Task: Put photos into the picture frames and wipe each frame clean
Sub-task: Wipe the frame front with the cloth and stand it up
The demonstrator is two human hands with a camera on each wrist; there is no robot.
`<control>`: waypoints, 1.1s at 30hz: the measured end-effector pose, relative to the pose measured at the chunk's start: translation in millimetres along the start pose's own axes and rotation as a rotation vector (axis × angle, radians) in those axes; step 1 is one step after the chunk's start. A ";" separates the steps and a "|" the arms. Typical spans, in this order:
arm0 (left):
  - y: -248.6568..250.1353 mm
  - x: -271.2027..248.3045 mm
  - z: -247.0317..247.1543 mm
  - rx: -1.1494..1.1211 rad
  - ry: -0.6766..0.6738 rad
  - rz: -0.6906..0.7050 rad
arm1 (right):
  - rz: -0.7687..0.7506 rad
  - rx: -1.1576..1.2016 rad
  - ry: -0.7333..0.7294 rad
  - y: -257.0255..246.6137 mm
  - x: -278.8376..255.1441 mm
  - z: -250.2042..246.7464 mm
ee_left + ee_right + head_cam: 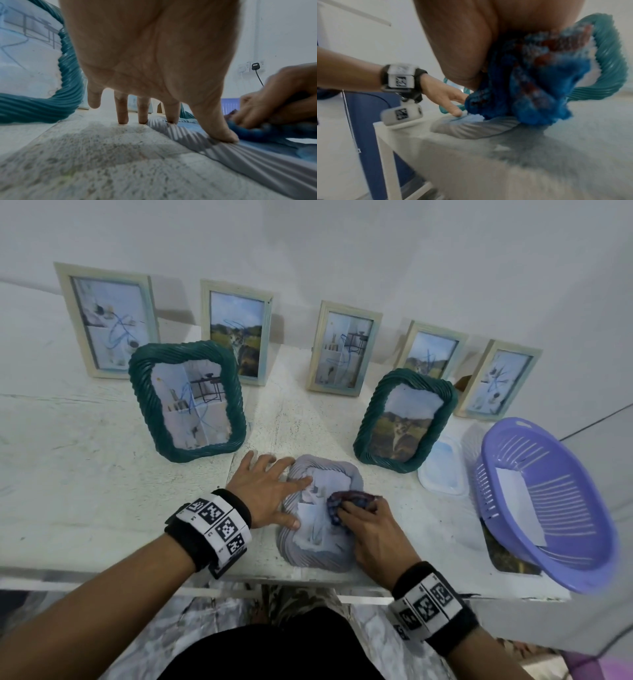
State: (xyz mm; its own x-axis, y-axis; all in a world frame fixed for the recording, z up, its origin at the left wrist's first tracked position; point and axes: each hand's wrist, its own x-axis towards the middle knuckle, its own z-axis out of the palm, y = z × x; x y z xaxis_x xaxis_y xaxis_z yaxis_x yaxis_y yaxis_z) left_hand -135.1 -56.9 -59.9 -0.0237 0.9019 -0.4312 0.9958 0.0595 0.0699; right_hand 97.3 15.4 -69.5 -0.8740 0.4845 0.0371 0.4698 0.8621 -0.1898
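Tabletop (85,474): seven filled frames stand; left hand (265,491), fingers spread, steadies grey frame (320,556) while right hand (373,534) grips cloth (346,501), wiping.

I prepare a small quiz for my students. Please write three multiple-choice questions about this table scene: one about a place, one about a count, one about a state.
1. Where does the grey frame lie?
A. in the basket
B. flat on the table edge
C. against the wall

2. How many teal frames stand?
A. two
B. four
C. none

3. What does the right hand hold?
A. nothing
B. a photo
C. a blue cloth

Answers:
1 B, it lies flat under the left hand.
2 A, one left, one right.
3 C, fingers curl round the cloth on the glass.
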 end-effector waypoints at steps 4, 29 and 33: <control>-1.2 0.2 0.6 -0.012 -0.006 0.006 | -0.057 0.047 0.057 -17.8 -31.8 -4.2; -2.7 -1.0 1.3 -0.048 0.016 0.009 | -0.109 0.175 -0.172 -26.4 -4.3 -7.3; -4.5 -2.1 1.6 -0.062 0.006 0.015 | 0.032 0.121 -0.113 -10.9 21.6 -1.5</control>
State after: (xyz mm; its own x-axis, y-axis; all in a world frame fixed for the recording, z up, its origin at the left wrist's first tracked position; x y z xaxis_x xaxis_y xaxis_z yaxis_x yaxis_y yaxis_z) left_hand -139.4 -59.7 -60.7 -0.0097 0.9054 -0.4245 0.9886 0.0724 0.1319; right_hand 73.5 16.7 -65.1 -0.8703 0.4859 -0.0803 0.4854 0.8189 -0.3061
